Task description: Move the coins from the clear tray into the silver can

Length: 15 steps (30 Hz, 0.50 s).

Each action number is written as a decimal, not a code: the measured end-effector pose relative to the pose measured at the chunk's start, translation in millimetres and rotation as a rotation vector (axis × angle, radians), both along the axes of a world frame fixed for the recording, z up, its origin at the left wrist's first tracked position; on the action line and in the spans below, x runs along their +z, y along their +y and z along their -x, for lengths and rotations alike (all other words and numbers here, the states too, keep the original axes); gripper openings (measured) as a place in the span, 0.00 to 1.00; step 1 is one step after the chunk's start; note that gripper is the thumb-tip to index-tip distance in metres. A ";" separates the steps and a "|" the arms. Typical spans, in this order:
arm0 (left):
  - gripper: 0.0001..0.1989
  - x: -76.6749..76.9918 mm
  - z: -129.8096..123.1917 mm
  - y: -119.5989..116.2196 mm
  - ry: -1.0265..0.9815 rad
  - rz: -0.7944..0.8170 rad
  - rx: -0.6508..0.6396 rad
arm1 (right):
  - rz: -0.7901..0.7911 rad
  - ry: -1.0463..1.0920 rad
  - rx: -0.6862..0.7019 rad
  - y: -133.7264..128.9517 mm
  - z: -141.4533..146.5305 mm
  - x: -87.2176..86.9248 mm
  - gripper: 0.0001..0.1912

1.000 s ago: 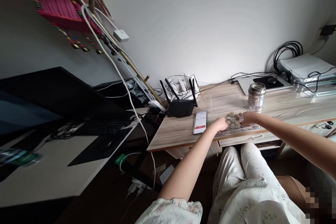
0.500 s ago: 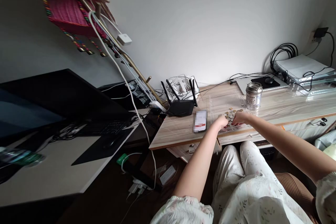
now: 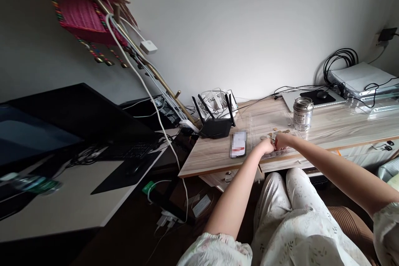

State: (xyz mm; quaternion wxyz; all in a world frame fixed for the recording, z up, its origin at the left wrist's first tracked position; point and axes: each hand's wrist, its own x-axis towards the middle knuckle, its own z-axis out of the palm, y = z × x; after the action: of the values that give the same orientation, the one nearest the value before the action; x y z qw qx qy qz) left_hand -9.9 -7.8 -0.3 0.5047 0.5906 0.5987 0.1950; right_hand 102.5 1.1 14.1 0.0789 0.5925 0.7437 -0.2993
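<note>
Coins (image 3: pixel 275 129), several of them yellowish and silvery, lie loose in a shallow clear plastic tray (image 3: pixel 260 120) on the wooden desk. My left hand (image 3: pixel 265 146) is low over the tray's near part, its fingers drawn together and pointing down. Right beside it, almost touching, my right hand (image 3: pixel 283 141) is curled over the coins. What lies between the fingers of either hand is hidden. A metal tin (image 3: pixel 303 115) with a wire handle and a slot in its lid stands at the tray's right. Left of the tray lies a phone (image 3: pixel 238 143) with its screen lit.
A black router (image 3: pixel 215 128) with upright antennas stands behind the phone, beside white cables. Toward the right are a closed silver laptop (image 3: pixel 288 99), a mouse (image 3: pixel 321 94) and clear stacked trays (image 3: pixel 363 81). A second desk (image 3: pixel 77 203) with a dark monitor is on the left.
My left hand has moved to the right, closer to my right hand. More coins show to its left now. The view has shifted slightly.
</note>
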 end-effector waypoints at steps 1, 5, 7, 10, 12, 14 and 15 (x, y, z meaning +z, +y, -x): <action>0.08 3.7 0.5 -0.2 0.043 0.023 -0.062 | 0.035 0.002 -0.001 1.3 -0.3 1.3 0.06; 0.07 16.5 4.3 0.5 0.227 0.068 -0.312 | 0.114 0.017 -0.003 3.7 -2.1 4.4 0.06; 0.07 17.0 8.1 2.8 0.230 0.075 -0.346 | 0.122 0.053 0.002 2.9 -3.5 5.0 0.07; 0.07 9.0 15.4 7.7 0.136 0.125 -0.305 | 0.110 0.131 -0.003 1.0 -7.9 5.1 0.08; 0.08 1.8 18.7 10.9 -0.109 0.178 -0.071 | 0.093 0.185 -0.030 1.6 -14.0 5.3 0.09; 0.08 -2.9 18.0 13.4 -0.414 0.197 0.229 | 0.057 0.245 -0.073 5.4 -22.2 6.9 0.10; 0.07 -3.8 15.7 14.5 -0.540 0.189 0.351 | 0.027 0.320 -0.111 8.4 -26.2 8.4 0.11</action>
State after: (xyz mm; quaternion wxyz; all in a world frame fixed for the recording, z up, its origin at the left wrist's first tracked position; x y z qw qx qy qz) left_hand -25.7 6.7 -4.1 0.6563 0.3562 0.5514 0.3719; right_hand 128.7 9.5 22.5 -0.0494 0.5762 0.7090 -0.4035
